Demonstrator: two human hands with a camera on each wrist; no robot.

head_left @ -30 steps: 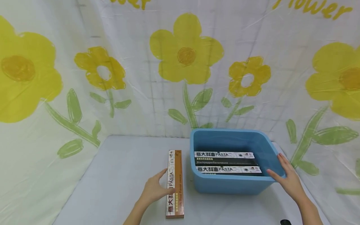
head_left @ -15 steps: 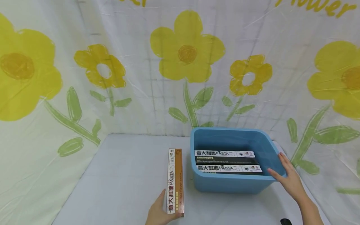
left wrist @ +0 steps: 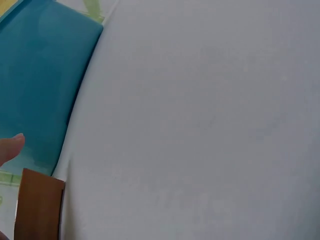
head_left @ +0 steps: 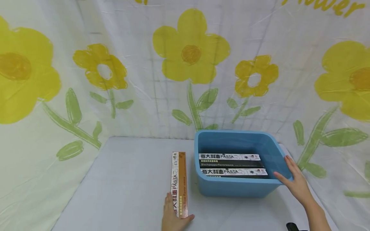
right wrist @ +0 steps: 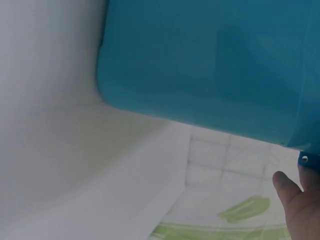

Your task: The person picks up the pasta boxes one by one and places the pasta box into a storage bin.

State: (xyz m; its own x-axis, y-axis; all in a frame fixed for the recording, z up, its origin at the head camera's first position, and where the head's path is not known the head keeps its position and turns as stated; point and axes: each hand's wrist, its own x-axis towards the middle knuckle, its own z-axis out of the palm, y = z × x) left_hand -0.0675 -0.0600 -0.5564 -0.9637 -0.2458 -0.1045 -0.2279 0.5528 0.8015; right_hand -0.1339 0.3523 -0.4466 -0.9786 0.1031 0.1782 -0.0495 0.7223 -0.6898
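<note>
A long white-and-orange pasta box (head_left: pixel 182 183) lies lengthwise on the table in the head view. Around its near end is my left hand (head_left: pixel 173 216), fingers straight along the left side and thumb extended past the near end. In the left wrist view the thumb (left wrist: pixel 11 148) shows apart from the box's orange-brown end (left wrist: pixel 40 205). My right hand (head_left: pixel 296 183) holds the near right corner of a blue bin (head_left: pixel 237 189), thumb over the rim; most of that hand is cut off in the right wrist view. Two black-and-white pasta boxes (head_left: pixel 231 163) lie inside the bin.
The pale table (head_left: pixel 133 179) runs back to a white curtain (head_left: pixel 138 106) painted with yellow flowers. A small black object (head_left: pixel 292 226) lies at the front edge, partly cut off.
My left hand has slid toward me along the box, from its left side to its near end. The box and my right hand on the bin stay put.
</note>
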